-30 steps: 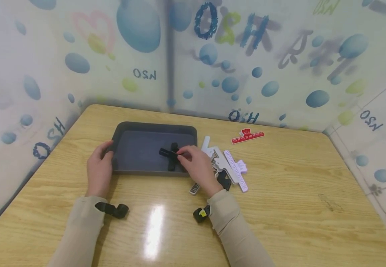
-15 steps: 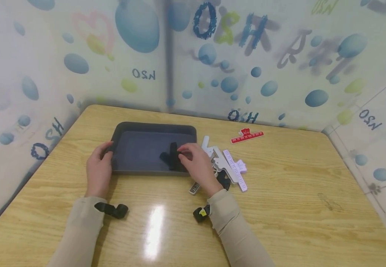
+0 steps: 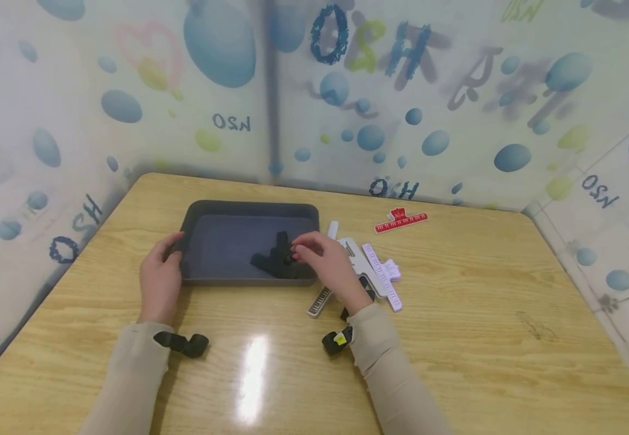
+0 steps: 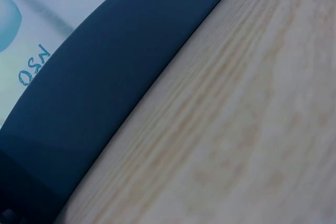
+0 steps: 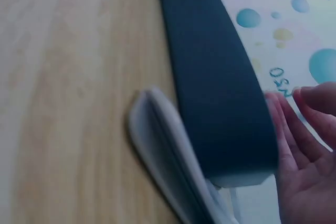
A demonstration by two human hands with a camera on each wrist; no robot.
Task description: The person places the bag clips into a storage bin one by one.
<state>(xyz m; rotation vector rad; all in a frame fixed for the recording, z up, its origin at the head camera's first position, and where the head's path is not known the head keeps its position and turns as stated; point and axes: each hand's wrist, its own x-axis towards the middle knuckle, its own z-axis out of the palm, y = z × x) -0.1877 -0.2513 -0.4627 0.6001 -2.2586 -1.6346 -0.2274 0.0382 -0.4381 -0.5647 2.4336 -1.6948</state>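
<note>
At the left end of a dark grey tray (image 3: 249, 282), my left hand (image 3: 161, 275) grips the side wall. The left wrist view shows the tray's outer wall (image 4: 105, 61) but no fingers. Inside the tray, near its right end, black clips (image 3: 272, 261) lie crossed over one another. My right hand (image 3: 329, 260) hovers by the tray's right wall, fingertips just right of the black clips and holding nothing. In the right wrist view, a gap shows between the thumb and the fingers (image 5: 299, 145). Beneath and beside this hand lies a pile with white clips (image 3: 365, 269).
A lilac piano-key clip (image 3: 382, 275) lies at the pile's right, and a dark-keyed clip (image 3: 319, 302) sticks out at its front. Farther back is a red piano-key clip (image 3: 401, 221). Patterned walls rise behind the wooden table (image 3: 483, 314).
A black clip pinched in my right hand has been lowered and let go onto the other in the tray. The right hand has drawn back slightly rightward. My left hand stays at the tray.
</note>
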